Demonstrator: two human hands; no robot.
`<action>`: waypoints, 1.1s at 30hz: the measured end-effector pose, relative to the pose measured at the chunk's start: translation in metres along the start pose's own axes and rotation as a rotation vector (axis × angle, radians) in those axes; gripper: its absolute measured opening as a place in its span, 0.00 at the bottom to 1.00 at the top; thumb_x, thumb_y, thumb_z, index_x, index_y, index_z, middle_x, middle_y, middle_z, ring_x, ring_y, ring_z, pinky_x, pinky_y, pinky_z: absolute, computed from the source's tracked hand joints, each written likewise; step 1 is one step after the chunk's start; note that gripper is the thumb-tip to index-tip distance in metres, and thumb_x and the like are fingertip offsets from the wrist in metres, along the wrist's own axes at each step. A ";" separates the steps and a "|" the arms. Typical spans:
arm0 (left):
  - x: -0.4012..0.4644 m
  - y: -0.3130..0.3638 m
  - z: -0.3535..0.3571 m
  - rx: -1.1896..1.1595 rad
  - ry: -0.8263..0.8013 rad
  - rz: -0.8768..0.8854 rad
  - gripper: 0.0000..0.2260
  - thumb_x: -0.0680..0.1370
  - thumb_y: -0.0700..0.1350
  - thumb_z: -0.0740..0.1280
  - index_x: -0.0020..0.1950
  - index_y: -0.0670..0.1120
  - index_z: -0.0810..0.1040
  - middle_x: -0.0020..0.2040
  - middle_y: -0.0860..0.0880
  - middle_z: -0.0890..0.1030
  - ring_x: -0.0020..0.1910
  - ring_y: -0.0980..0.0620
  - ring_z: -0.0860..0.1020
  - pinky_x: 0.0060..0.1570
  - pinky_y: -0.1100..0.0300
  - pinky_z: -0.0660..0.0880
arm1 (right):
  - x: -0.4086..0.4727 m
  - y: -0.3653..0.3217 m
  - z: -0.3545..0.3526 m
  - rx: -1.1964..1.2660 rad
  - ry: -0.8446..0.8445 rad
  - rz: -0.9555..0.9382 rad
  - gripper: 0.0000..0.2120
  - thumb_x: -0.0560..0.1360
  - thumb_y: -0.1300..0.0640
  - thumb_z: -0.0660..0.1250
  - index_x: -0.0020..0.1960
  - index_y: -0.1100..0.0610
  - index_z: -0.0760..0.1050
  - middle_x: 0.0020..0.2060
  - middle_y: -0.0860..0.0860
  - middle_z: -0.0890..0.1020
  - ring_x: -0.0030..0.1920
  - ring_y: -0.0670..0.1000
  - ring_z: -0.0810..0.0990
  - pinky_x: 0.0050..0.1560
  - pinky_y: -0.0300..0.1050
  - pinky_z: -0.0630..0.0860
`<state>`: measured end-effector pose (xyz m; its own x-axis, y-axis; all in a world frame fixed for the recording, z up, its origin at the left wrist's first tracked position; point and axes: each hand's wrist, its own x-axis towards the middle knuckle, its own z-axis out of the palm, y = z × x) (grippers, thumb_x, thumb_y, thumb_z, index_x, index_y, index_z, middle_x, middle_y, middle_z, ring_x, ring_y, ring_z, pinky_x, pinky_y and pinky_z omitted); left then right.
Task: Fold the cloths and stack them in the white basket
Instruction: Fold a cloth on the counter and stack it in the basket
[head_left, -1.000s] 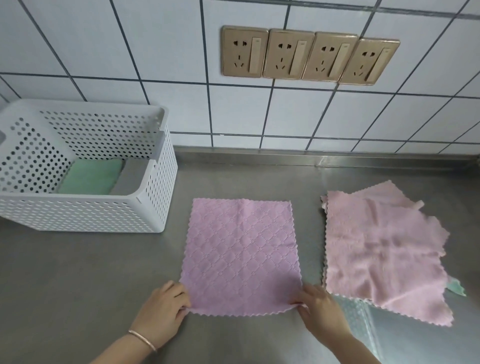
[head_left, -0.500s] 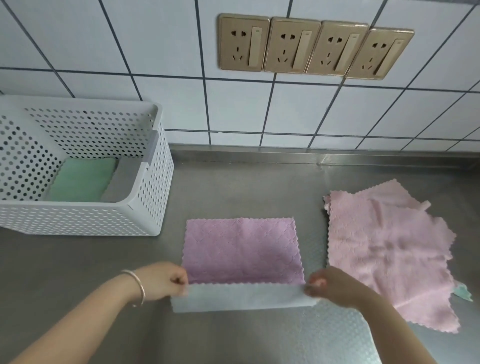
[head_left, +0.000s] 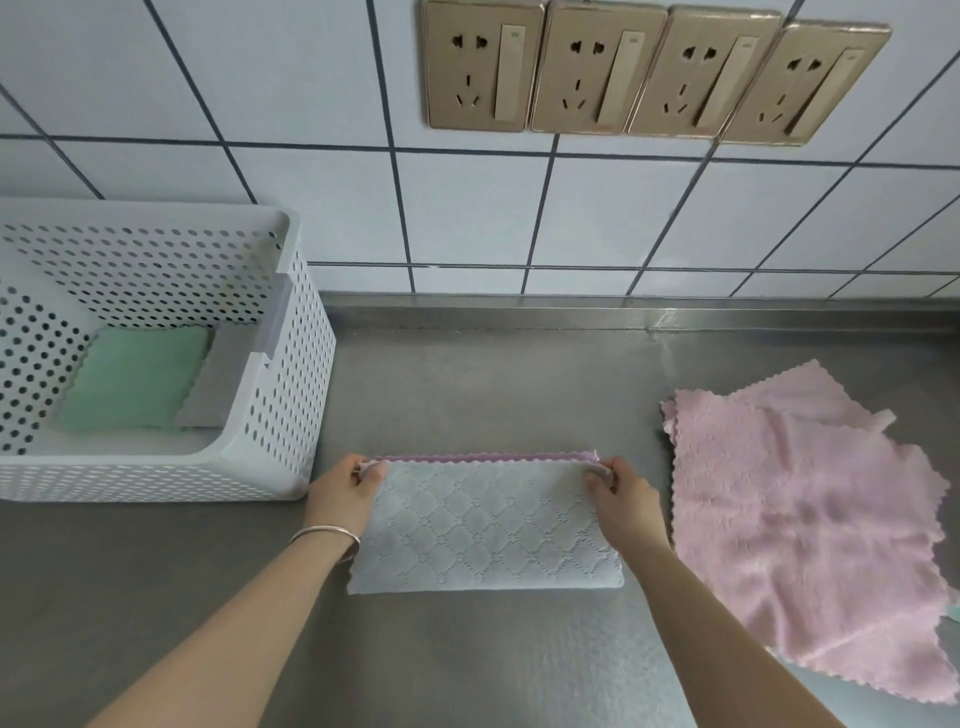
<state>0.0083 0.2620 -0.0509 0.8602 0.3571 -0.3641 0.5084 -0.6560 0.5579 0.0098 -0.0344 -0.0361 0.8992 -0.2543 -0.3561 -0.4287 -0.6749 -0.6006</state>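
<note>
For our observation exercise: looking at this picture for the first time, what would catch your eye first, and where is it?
First, the cloth folded in half at the centre of the steel counter, its far corners pinched by the left hand and right hand. Next, the rumpled pink cloths to the right, and the white basket to the left with a green cloth inside.
</note>
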 end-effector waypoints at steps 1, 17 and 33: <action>0.003 0.000 0.002 0.033 0.000 0.006 0.13 0.78 0.51 0.61 0.48 0.41 0.76 0.42 0.42 0.79 0.42 0.44 0.75 0.40 0.58 0.64 | 0.002 0.000 0.001 -0.011 0.004 -0.001 0.08 0.78 0.52 0.59 0.43 0.54 0.70 0.28 0.48 0.73 0.34 0.56 0.74 0.31 0.45 0.64; 0.022 -0.002 0.019 0.180 0.119 0.015 0.16 0.78 0.54 0.60 0.53 0.42 0.76 0.46 0.39 0.82 0.47 0.39 0.79 0.41 0.55 0.72 | 0.032 -0.002 0.015 -0.167 -0.004 0.098 0.10 0.78 0.53 0.61 0.53 0.58 0.73 0.48 0.60 0.81 0.50 0.61 0.78 0.44 0.47 0.70; -0.055 0.003 0.059 0.565 0.025 0.446 0.31 0.71 0.66 0.52 0.69 0.52 0.68 0.71 0.45 0.67 0.71 0.42 0.60 0.68 0.39 0.55 | -0.052 0.027 0.024 -0.241 0.090 0.316 0.25 0.71 0.43 0.66 0.61 0.57 0.67 0.57 0.52 0.74 0.59 0.54 0.72 0.59 0.48 0.70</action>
<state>-0.0403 0.2012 -0.0732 0.9853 -0.0147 -0.1703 0.0157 -0.9843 0.1761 -0.0507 -0.0229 -0.0505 0.7353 -0.5274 -0.4257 -0.6617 -0.6944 -0.2826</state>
